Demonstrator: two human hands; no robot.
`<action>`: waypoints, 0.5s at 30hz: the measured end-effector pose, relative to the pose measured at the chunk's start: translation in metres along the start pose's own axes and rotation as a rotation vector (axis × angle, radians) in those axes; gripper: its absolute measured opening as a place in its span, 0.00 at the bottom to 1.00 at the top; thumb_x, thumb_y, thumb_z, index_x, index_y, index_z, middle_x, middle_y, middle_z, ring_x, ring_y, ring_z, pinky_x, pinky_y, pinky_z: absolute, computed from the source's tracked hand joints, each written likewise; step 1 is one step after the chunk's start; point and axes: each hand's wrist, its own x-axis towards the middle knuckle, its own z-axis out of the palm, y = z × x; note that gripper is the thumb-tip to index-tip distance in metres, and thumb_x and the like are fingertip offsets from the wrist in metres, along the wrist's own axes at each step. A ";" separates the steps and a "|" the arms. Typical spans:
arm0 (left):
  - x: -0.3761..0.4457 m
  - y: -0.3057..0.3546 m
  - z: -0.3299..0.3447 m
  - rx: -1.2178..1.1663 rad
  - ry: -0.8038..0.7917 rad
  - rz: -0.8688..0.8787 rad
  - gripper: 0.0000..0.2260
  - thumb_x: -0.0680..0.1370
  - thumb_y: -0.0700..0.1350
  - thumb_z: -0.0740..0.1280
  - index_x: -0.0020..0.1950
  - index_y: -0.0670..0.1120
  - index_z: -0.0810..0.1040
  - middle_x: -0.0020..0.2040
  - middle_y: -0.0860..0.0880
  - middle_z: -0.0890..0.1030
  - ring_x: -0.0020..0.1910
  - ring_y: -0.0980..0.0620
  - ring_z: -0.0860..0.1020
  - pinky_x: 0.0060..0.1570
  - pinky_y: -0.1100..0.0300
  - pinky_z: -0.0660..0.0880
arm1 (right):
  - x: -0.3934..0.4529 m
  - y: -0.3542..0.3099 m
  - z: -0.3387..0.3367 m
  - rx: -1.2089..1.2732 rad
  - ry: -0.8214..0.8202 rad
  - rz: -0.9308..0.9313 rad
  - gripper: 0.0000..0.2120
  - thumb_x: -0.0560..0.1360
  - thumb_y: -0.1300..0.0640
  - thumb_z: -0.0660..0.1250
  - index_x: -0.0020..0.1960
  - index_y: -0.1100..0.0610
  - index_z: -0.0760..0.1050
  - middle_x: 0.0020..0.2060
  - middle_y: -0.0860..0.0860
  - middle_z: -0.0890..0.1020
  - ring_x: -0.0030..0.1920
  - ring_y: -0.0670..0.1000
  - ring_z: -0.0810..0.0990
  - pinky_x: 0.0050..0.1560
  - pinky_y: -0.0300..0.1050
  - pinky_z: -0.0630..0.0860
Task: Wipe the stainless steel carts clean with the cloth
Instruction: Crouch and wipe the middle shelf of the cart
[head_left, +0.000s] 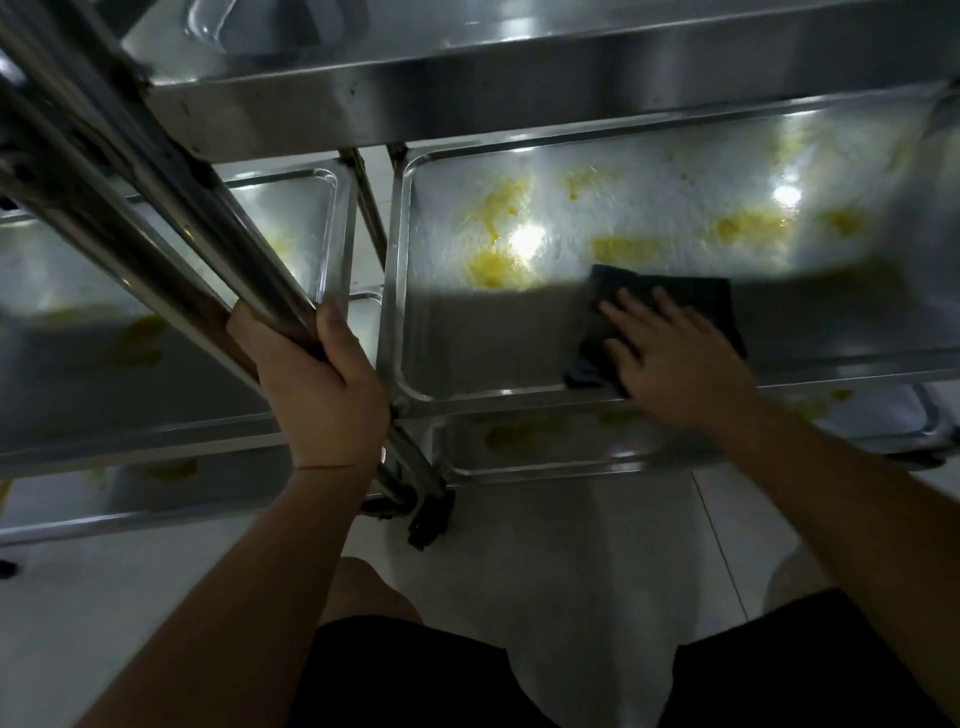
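Smearing looks like the main risk: yellow residue (498, 228) lies in patches across the lit far part of the middle shelf (467, 338) of the right-hand cart, and one flat pass of a cloth that loads up quickly could spread it thin rather than lift it; the neighbouring cart's shelf (104, 332) on the left carries similar stains, so a dirty cloth could carry grime there too. A hard push might also roll the cart. Against that, the left hand (322, 384) grips the upright tubes (171, 244), fingers and thumb curled round them. Further right, the right hand (675, 358) lies spread flat, fingers straight, pressing the dark cloth (670, 299) onto the shelf's shadowed near part, just short of the nearest stains.
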 end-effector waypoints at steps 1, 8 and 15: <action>0.000 0.000 0.000 -0.002 0.002 -0.002 0.33 0.83 0.67 0.56 0.74 0.41 0.61 0.53 0.34 0.78 0.47 0.36 0.81 0.48 0.39 0.80 | -0.005 0.035 -0.006 -0.033 -0.003 0.064 0.36 0.78 0.34 0.38 0.84 0.43 0.54 0.84 0.46 0.56 0.83 0.57 0.53 0.80 0.61 0.54; -0.001 -0.001 0.005 0.040 0.074 0.025 0.14 0.86 0.58 0.58 0.70 0.57 0.60 0.50 0.35 0.78 0.44 0.37 0.81 0.45 0.41 0.80 | -0.013 0.089 -0.026 -0.006 -0.037 0.357 0.36 0.78 0.36 0.37 0.84 0.44 0.50 0.84 0.47 0.52 0.82 0.61 0.52 0.79 0.65 0.54; -0.003 0.006 0.005 0.027 0.075 0.023 0.15 0.86 0.55 0.59 0.71 0.55 0.60 0.53 0.36 0.77 0.47 0.36 0.81 0.47 0.38 0.80 | 0.037 -0.136 0.014 0.115 -0.084 -0.178 0.31 0.82 0.37 0.42 0.84 0.42 0.50 0.84 0.45 0.51 0.84 0.58 0.45 0.81 0.61 0.44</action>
